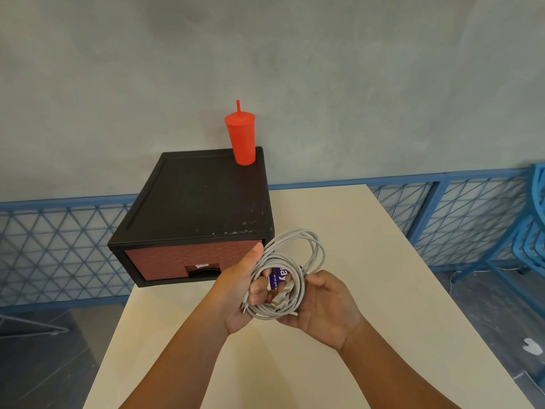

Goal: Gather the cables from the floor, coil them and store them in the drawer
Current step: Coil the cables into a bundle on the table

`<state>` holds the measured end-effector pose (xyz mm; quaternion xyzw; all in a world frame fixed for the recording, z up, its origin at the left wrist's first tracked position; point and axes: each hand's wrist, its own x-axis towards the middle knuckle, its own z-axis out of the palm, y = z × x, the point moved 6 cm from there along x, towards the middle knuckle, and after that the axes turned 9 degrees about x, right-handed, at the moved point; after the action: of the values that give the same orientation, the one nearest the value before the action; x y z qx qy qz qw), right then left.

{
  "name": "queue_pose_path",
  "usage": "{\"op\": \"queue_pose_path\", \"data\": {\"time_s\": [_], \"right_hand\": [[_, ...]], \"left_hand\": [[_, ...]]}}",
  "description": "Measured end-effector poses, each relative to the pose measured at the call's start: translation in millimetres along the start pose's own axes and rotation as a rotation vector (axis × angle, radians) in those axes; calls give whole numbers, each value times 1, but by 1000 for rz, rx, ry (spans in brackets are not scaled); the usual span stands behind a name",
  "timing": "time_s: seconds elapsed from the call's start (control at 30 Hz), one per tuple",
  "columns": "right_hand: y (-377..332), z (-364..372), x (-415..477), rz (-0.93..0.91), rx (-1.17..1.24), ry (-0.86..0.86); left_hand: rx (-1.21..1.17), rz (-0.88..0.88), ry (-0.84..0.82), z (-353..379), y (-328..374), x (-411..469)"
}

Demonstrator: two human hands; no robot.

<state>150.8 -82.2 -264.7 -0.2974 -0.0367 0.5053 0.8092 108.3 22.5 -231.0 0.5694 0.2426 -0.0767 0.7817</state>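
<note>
Both hands grip the coiled cables (284, 274) — left hand (240, 293) and right hand (323, 305) closed round the loops (light, floppy, springy); best pinched where strands cross.

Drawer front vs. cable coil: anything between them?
Head view: nothing. The coil, held in both hands, overlaps the drawer unit's corner; the drawer is shut.

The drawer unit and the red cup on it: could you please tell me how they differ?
The drawer unit is a low black box with a reddish front; the cup is tall, tapered and wholly red. The unit rests on the table; the cup stands upright on the unit's back corner. Both are shut: drawer closed, cup lidded.
</note>
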Motion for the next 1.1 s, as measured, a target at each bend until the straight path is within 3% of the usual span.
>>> {"op": "queue_pose_path", "data": {"time_s": [0.33, 0.6, 0.93, 1.1], "right_hand": [[6, -9, 8, -31, -281, 279], [10, -24, 13, -35, -516, 638], [16, -9, -1, 247, -649, 462], [9, -1, -3, 222, -758, 411]], "left_hand": [[348, 131, 154, 13, 3, -4], [575, 297, 212, 16, -1, 0], [665, 343, 281, 5, -5, 3], [697, 373, 312, 2, 5, 3]]}}
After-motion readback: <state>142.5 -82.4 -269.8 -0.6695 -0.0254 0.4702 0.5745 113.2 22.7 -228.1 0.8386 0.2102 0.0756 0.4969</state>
